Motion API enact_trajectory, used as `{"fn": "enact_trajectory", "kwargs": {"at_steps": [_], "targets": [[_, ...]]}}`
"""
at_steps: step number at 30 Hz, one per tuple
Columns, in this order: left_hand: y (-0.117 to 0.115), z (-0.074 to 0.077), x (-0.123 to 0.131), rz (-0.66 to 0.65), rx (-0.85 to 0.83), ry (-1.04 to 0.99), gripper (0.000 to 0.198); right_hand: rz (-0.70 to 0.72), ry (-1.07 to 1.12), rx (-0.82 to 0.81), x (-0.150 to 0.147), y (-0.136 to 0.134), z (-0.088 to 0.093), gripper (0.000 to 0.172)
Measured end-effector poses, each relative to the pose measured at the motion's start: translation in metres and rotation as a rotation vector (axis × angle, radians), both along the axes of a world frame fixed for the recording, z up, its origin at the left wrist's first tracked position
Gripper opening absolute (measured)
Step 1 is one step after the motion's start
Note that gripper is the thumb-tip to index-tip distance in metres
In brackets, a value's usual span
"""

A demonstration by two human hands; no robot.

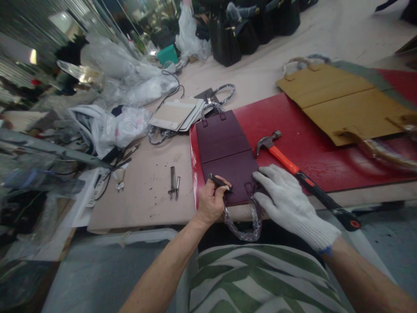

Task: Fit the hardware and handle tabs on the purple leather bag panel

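A dark purple leather bag panel (pixel 221 143) lies flat on a red board (pixel 273 113), its near handle (pixel 243 234) wrapped in clear plastic and hanging over the table edge. My bare left hand (pixel 213 200) is closed around a short dark metal punch-like tool (pixel 219 181), held tilted over the panel near the handle's left end. My right hand (pixel 283 195), in a white knitted glove, rests with fingers stretched at the panel's right edge, beside the handle's right end. A claw hammer (pixel 283 158) with an orange and black handle lies just beyond the glove.
Two metal tools (pixel 172 184) lie on the table left of the board. Behind them are stacked pale panels (pixel 174 114). A mustard panel (pixel 345 100) with wrapped handles covers the board's right part. Black bags (pixel 228 41) stand at the back; plastic wrapping (pixel 110 65) is heaped at left.
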State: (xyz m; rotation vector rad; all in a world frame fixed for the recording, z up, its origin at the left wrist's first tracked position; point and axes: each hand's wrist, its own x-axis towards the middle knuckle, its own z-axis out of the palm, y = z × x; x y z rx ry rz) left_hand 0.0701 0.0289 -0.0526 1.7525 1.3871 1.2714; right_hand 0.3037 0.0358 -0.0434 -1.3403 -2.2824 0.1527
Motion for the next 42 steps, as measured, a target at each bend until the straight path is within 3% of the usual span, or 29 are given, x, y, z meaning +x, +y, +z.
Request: {"fn": "enact_trajectory", "kwargs": {"at_steps": [22,27,30,32,33,35,38,40,42], "targets": [[-0.002,-0.004,-0.001,0.025,-0.035,-0.065,0.013,-0.013,0.069,-0.027,0.001,0.001,-0.003,0.043],[-0.006,-0.002,0.000,0.034,-0.070,-0.105,0.011,-0.095,0.295,-0.079,-0.008,-0.035,0.003,0.034],[-0.014,0.001,0.002,0.049,-0.136,-0.189,0.013,-0.321,0.664,-0.250,-0.022,-0.078,-0.004,0.032],[-0.022,0.002,0.004,0.056,-0.182,-0.228,0.015,-0.568,1.011,-0.465,-0.032,-0.102,-0.017,0.030],[-0.026,0.003,0.004,0.058,-0.201,-0.243,0.015,-0.604,1.190,-0.607,-0.037,-0.110,-0.025,0.029],[-0.034,0.005,0.006,0.070,-0.234,-0.274,0.017,-0.466,1.467,-0.931,-0.044,-0.116,-0.040,0.029],[-0.042,0.006,0.008,0.110,-0.288,-0.373,0.021,-0.177,1.606,-1.296,-0.051,-0.107,-0.049,0.032],[-0.043,0.007,0.009,0.143,-0.322,-0.467,0.024,-0.091,1.575,-1.384,-0.056,-0.098,-0.046,0.038],[-0.042,0.008,0.010,0.166,-0.350,-0.543,0.027,-0.067,1.481,-1.334,-0.062,-0.091,-0.040,0.043]]}}
